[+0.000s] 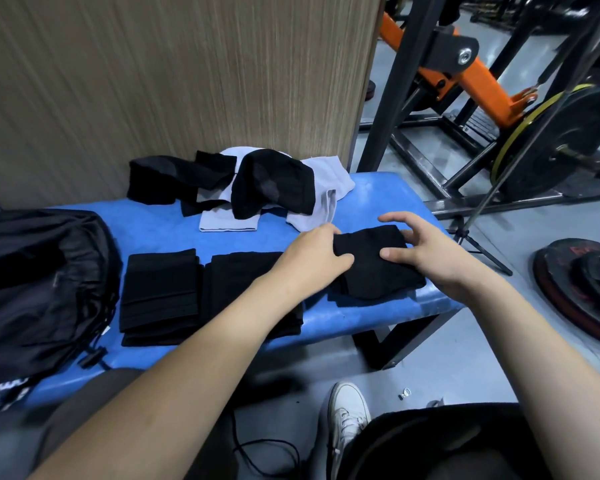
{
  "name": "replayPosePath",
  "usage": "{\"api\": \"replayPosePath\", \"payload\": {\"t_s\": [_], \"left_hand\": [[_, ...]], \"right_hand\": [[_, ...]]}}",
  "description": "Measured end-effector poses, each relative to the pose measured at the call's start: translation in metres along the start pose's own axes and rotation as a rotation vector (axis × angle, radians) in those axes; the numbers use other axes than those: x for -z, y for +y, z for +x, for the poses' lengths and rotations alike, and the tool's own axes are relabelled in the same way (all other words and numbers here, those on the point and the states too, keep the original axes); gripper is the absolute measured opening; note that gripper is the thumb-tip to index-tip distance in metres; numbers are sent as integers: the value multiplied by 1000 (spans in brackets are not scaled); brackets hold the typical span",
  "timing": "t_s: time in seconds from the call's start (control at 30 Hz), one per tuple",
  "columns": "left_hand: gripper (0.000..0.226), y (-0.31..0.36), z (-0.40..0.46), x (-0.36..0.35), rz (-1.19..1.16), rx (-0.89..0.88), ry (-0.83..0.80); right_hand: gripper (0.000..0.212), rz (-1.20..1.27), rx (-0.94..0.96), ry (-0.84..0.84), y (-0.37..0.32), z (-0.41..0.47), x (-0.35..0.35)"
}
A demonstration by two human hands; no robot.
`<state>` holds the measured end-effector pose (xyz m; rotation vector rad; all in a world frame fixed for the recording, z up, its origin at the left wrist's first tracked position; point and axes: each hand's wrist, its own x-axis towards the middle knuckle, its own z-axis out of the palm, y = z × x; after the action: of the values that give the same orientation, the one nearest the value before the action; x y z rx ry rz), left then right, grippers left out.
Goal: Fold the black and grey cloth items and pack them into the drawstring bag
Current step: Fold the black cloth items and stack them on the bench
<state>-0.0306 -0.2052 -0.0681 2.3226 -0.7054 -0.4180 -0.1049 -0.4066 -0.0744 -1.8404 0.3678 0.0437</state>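
Note:
A folded black cloth (378, 268) lies at the right end of the blue bench (153, 230). My left hand (309, 261) pinches its left edge, thumb on top. My right hand (430, 251) arches over its right side, with the thumb touching the fabric and the fingers spread. Two folded black stacks (160, 292) (239, 275) sit side by side to the left. At the back of the bench is a loose pile of black and grey cloth items (253, 188). The black drawstring bag (32, 282) lies open at the left end.
A wood-grain wall panel (187, 71) stands behind the bench. A weight rack with an orange arm (482, 77) and a plate (561, 140) stands to the right. More plates (582, 289) lie on the floor. My white shoe (347, 417) is below the bench edge.

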Motion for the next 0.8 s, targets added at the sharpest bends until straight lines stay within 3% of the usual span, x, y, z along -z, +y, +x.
{"api": "replayPosePath", "payload": {"t_s": [0.13,0.33,0.53,0.8], "left_hand": [[25,-4,-10,22,-80,3,47],[27,-23,-29,72,-304,60,173],[34,-64,-61,101,-203,79,59],[33,-87,-72,102,82,140,-23]], "right_hand": [[43,148,53,19,-14,0,-10],[27,206,99,-89,-49,0,-51],[27,103,99,-246,-61,1,-91],[27,-195,68,-274,-56,6,-122]]}}
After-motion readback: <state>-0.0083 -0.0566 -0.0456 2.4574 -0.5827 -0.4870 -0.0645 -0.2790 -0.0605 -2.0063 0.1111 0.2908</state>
